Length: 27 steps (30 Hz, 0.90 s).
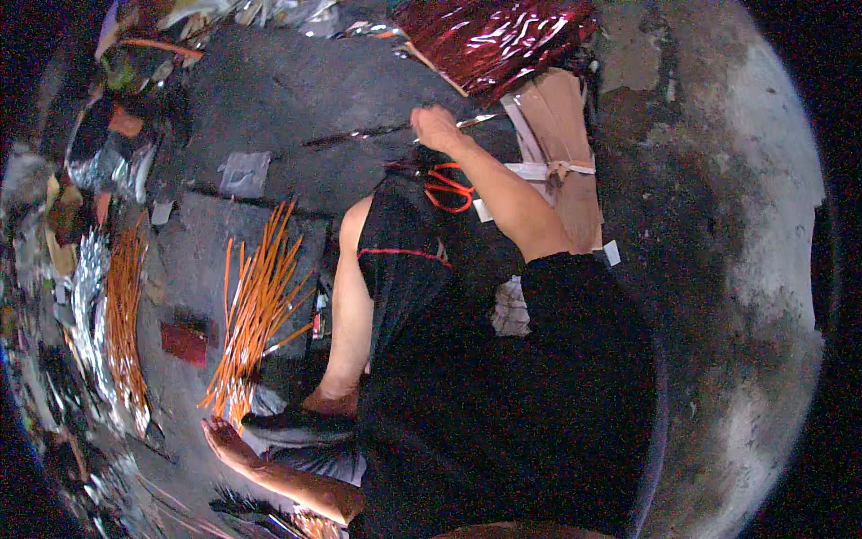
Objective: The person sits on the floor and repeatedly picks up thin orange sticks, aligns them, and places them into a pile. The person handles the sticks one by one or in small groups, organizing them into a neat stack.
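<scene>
My right hand (437, 128) is closed at the upper middle, around a thin dark strip (364, 136) with shiny patches that runs out to both sides of the fist. Its exact kind I cannot make out. At the lower left, my left hand (226, 442) has its fingers stretched out, beside the lower end of a fanned bundle of thin orange sticks (256, 310). Whether the fingertips touch the sticks is not clear. An orange-red loop of cord (449, 187) lies below my right hand, next to my knee.
Dark red glossy wrapping (503, 40) lies at the top, above tied brown cardboard (561, 126). Further left are a second orange bundle (126, 328), silvery wrapped material (92, 310), a red block (184, 343) and a clear plastic bag (244, 174). My bent leg (352, 305) occupies the middle.
</scene>
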### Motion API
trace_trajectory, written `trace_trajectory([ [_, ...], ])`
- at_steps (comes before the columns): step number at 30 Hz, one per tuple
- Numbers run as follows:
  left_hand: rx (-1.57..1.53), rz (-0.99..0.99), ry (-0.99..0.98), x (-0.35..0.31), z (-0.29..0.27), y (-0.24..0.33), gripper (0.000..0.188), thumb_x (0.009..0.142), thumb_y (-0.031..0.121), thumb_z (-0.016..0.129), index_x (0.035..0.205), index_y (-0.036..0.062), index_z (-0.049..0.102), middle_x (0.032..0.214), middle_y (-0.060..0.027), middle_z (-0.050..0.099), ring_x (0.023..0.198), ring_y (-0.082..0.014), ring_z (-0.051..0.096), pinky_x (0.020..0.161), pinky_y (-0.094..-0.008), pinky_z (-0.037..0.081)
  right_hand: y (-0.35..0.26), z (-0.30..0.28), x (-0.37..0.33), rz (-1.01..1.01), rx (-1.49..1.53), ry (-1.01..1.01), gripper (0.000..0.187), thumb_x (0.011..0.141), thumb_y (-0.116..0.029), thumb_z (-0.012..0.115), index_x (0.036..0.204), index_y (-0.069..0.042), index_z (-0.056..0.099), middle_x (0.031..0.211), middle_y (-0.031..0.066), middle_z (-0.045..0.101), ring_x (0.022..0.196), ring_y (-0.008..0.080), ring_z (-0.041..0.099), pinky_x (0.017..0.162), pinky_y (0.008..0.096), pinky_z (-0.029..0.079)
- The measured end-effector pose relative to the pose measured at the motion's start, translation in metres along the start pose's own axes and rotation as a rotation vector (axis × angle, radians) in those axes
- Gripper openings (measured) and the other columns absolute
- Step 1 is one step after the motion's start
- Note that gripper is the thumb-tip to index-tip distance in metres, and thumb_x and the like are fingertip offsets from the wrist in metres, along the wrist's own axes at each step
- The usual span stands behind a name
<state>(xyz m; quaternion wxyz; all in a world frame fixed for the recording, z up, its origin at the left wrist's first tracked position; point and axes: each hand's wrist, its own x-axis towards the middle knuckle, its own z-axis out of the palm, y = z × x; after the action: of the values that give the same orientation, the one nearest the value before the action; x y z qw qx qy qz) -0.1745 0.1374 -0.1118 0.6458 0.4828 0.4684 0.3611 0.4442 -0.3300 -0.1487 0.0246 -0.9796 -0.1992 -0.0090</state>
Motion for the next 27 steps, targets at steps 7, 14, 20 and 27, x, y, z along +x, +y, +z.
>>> trace_trajectory([
  [7, 0.049, 0.077, -0.059, 0.002, 0.001, 0.009, 0.045, 0.099, 0.024, 0.049, 0.139, 0.0029, 0.045, 0.140, -0.0197, 0.046, 0.130, -0.0294, 0.045, 0.109, -0.0395, 0.036, 0.077, -0.196, 0.041, -0.032, 0.085, 0.311, 0.028, 0.078, -0.027, 0.066, 0.092, -0.003, 0.068, 0.090, 0.0146, 0.069, 0.080, 0.0285, 0.066, 0.073, 0.0402, 0.052],
  [14, 0.055, 0.104, 0.069, -0.013, -0.010, -0.011, 0.039, 0.096, 0.025, 0.057, 0.127, 0.0013, 0.055, 0.111, -0.0126, 0.065, 0.100, -0.0220, 0.064, 0.090, -0.0339, 0.051, 0.118, -0.257, 0.050, 0.121, 0.382, 1.272, 0.042, 0.087, -0.030, 0.069, 0.107, 0.007, 0.063, 0.105, 0.0160, 0.067, 0.093, 0.0210, 0.065, 0.083, 0.0340, 0.051],
  [20, 0.076, 0.061, 0.142, -0.020, -0.038, -0.029, 0.037, 0.097, 0.023, 0.056, 0.127, 0.0010, 0.055, 0.108, -0.0109, 0.067, 0.100, -0.0186, 0.065, 0.090, -0.0316, 0.051, -0.265, -0.139, -0.079, -0.710, 0.817, -0.388, 0.039, 0.090, -0.022, 0.067, 0.123, -0.005, 0.059, 0.113, 0.0088, 0.064, 0.104, 0.0175, 0.060, 0.092, 0.0327, 0.048],
  [27, 0.002, 0.110, 0.258, -0.054, -0.043, -0.015, 0.037, 0.096, 0.026, 0.059, 0.124, 0.0017, 0.057, 0.098, -0.0054, 0.067, 0.084, -0.0104, 0.060, 0.081, -0.0259, 0.049, -0.491, -0.021, -0.163, -1.257, 0.310, -0.359, 0.118, 0.057, -0.060, 0.082, 0.147, -0.004, 0.030, 0.149, 0.0249, 0.030, 0.141, 0.0382, 0.024, 0.116, 0.0544, 0.014],
])
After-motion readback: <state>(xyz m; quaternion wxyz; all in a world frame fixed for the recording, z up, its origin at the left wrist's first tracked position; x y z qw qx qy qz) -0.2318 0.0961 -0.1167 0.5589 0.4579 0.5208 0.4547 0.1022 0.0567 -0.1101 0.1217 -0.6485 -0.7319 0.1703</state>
